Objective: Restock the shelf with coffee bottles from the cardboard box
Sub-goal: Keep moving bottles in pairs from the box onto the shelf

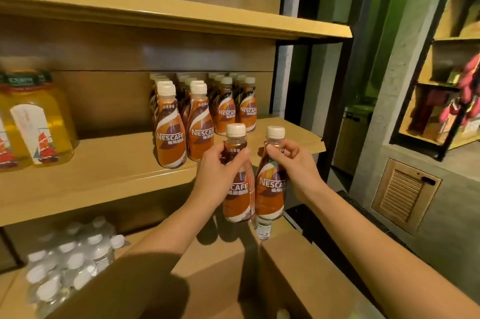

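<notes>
I hold two orange-labelled coffee bottles with white caps upright in the air, just in front of the middle shelf's point(104, 178) front edge. My left hand point(218, 175) grips the neck of the left bottle point(237, 199). My right hand point(293, 162) grips the neck of the right bottle point(270, 194). The two bottles touch side by side. On the shelf behind them stand several rows of the same coffee bottles point(205, 110). The cardboard box point(298, 274) lies below my arms, its flaps open; its inside is mostly hidden.
Large yellow oil jugs point(33, 121) stand at the shelf's left. A wrapped pack of water bottles point(70, 259) sits on the low shelf, and one small water bottle point(264, 229) stands by the box. A black shelf post point(335, 116) is to the right. An upper shelf point(181, 17) overhangs.
</notes>
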Motion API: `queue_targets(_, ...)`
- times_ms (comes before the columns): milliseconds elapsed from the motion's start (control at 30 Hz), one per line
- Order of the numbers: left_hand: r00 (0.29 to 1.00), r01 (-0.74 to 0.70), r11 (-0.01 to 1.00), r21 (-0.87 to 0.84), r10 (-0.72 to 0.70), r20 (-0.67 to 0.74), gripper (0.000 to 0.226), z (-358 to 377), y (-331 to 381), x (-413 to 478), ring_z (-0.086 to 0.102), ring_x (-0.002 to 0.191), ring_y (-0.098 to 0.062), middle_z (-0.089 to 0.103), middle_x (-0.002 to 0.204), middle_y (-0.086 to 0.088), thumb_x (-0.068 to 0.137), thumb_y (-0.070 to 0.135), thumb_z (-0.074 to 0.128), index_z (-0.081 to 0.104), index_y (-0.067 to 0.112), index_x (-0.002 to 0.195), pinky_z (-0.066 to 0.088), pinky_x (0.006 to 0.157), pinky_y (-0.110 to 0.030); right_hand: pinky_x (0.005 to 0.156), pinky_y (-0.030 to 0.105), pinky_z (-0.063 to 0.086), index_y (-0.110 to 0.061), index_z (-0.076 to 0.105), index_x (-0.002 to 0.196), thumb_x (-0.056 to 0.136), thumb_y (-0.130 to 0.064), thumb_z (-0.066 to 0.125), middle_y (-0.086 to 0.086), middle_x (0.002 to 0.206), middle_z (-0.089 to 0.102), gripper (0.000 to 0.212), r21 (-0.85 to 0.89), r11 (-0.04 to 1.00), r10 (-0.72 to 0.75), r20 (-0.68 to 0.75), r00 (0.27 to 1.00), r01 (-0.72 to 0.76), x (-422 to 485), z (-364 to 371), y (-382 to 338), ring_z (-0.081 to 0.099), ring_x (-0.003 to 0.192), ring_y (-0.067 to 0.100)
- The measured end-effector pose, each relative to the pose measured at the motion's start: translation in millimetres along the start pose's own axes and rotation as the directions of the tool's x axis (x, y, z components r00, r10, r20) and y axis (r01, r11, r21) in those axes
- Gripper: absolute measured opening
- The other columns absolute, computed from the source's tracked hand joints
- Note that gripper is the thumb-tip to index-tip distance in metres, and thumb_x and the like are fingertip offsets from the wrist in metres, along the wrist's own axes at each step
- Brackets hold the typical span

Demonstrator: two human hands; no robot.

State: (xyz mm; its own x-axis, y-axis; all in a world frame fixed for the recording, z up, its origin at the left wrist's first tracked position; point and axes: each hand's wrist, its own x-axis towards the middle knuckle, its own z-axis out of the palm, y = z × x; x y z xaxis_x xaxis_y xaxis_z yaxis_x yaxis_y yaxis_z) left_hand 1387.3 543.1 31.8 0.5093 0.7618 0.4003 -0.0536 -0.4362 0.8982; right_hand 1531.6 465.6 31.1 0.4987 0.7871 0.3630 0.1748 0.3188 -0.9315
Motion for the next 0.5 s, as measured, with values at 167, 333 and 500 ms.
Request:
queue_targets(167,0.990,-0.033,0.999,0.020,0.035,-0.133,0.016,10.5,26.4,35.9,0.054,0.088,0.006,0.062,0.093,0.020,0.082,0.039,0.064,0.059,0.035,0.097,0.044,0.073,-0.017,0.068,0.020,0.057,-0.016,0.065,0.100,0.087,-0.015,0.060,-0.001,0.090,0.072,0.014,0.038,0.994,-0.106,0.080,0.991,0.103,45.0,-12.4,-26.0,0.072,0.079,0.009)
queue_targets(333,0.969,-0.057,0.995,0.078,0.074,-0.237,0.026,27.6,38.6,73.2,0.062,0.090,-0.005,0.065,0.092,0.014,0.081,0.037,0.066,0.063,0.025,0.103,0.050,0.077,-0.022,0.070,0.021,0.058,-0.012,0.063,0.108,0.088,-0.017,0.060,0.002,0.093,0.072,0.021,0.089,0.988,-0.138,0.126,0.982,0.128,92.6,-24.7,-32.1,0.071,0.083,0.014)
queue_targets(500,0.945,0.001,0.990,0.143,0.045,-0.324,0.047,45.8,32.0,116.4,0.063,0.099,-0.013,0.067,0.107,0.003,0.077,0.042,0.068,0.061,0.015,0.115,0.053,0.088,-0.035,0.074,0.023,0.057,-0.009,0.061,0.111,0.087,-0.017,0.063,0.005,0.098,0.070,0.026,0.054,0.993,-0.117,0.174,0.978,0.109,149.0,-33.2,-17.3,0.069,0.090,0.018)
